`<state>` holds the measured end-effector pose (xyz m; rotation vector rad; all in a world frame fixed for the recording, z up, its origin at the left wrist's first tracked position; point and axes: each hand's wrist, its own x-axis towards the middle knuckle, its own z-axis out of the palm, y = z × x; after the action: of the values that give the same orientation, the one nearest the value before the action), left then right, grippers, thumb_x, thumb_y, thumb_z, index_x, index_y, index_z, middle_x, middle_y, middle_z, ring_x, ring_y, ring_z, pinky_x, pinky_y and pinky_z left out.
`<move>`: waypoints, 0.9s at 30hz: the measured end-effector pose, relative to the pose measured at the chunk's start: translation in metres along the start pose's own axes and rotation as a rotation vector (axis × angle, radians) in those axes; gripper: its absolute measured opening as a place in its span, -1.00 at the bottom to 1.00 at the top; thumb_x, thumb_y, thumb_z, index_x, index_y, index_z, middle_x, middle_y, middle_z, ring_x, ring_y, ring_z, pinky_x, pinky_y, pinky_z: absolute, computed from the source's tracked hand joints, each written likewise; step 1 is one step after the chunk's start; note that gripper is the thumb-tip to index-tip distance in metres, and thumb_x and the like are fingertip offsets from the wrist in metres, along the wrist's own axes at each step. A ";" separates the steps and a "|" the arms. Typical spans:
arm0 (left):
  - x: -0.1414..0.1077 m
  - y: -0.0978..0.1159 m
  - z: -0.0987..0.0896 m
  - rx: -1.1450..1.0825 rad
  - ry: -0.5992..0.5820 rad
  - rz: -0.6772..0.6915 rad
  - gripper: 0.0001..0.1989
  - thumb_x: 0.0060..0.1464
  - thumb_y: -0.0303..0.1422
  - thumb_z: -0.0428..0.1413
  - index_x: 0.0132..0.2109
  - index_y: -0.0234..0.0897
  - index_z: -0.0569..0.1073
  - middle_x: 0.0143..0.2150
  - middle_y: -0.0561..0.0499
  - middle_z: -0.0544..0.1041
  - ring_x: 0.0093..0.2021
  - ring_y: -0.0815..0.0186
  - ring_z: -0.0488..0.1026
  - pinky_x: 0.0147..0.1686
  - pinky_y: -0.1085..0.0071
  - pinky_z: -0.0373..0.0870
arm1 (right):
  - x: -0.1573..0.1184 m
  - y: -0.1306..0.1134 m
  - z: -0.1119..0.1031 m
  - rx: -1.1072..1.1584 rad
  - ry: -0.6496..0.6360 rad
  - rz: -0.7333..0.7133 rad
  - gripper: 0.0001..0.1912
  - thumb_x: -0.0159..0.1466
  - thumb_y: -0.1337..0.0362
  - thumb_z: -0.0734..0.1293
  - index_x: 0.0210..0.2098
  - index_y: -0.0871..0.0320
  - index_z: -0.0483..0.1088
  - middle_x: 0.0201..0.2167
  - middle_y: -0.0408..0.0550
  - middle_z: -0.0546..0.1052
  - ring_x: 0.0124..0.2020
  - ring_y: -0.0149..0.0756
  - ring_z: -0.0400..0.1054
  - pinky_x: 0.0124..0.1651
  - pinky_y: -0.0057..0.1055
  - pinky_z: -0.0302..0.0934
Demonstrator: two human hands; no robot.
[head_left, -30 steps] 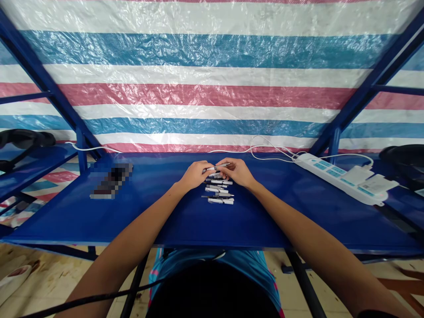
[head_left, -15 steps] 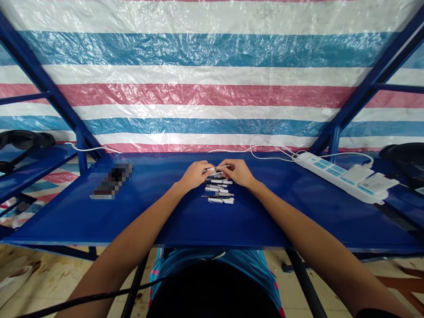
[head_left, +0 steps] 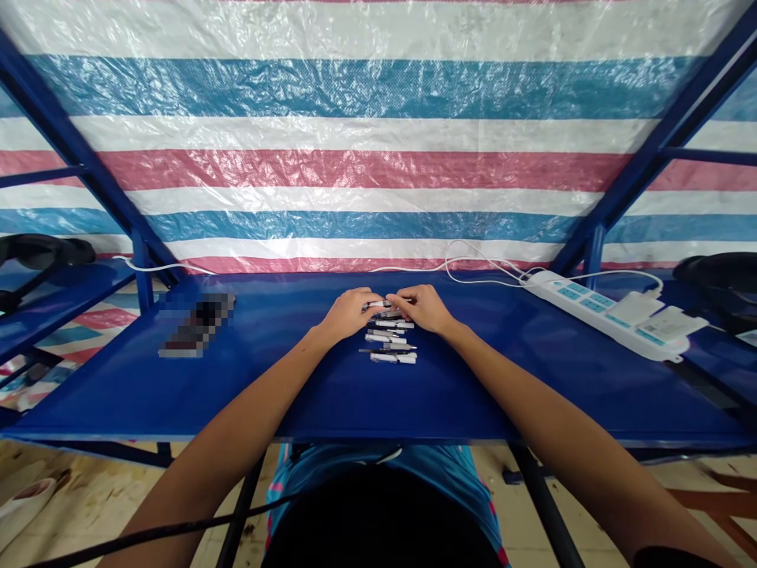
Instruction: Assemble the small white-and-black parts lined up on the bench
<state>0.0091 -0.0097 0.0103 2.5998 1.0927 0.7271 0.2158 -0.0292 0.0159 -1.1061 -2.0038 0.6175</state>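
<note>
Blue metal tabletop (head_left: 147, 394) under a striped plastic tarp (head_left: 378, 87), with a loose stack of slim white-and-black pens (head_left: 390, 339) in the middle. The left hand (head_left: 348, 313) and right hand (head_left: 423, 308) sit right at its top edge, fingers (head_left: 405, 297) curled and nearly meeting, both pinching one white pen (head_left: 377, 304).

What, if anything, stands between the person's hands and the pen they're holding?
Nothing visible does. The left hand and right hand both reach the white pen directly from either side. The other pens lie below it on the blue table, clear of the hands' path.
</note>
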 end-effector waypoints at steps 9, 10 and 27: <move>0.000 0.000 0.000 0.017 -0.012 0.015 -0.74 0.36 -0.32 0.07 -0.09 -0.23 0.66 -0.28 -0.04 0.55 -0.26 0.23 0.50 -0.18 0.38 0.37 | 0.000 0.003 0.001 -0.036 -0.016 0.010 -0.23 0.35 -0.36 0.14 -0.64 0.13 0.41 -0.78 -0.14 0.34 -0.67 -0.37 0.21 -0.43 -0.39 0.13; 0.000 0.000 0.000 0.018 -0.012 0.018 -0.74 0.36 -0.32 0.07 -0.10 -0.23 0.66 -0.29 -0.04 0.55 -0.26 0.23 0.50 -0.19 0.39 0.37 | 0.000 0.003 0.001 -0.037 -0.021 0.011 -0.23 0.35 -0.35 0.15 -0.64 0.14 0.41 -0.78 -0.14 0.34 -0.67 -0.37 0.22 -0.43 -0.39 0.14; 0.002 -0.003 0.001 -0.019 0.000 -0.026 -0.73 0.38 -0.30 0.06 0.00 -0.20 0.66 -0.22 -0.06 0.59 -0.19 0.20 0.52 -0.15 0.37 0.37 | 0.000 0.001 -0.011 -0.081 0.019 -0.019 -0.24 0.35 -0.40 0.05 -0.55 0.11 0.37 -0.71 -0.11 0.36 -0.57 -0.26 0.30 -0.39 -0.34 0.10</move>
<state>0.0089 -0.0064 0.0089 2.5652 1.1122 0.7283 0.2249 -0.0282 0.0220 -1.1355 -2.0358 0.5185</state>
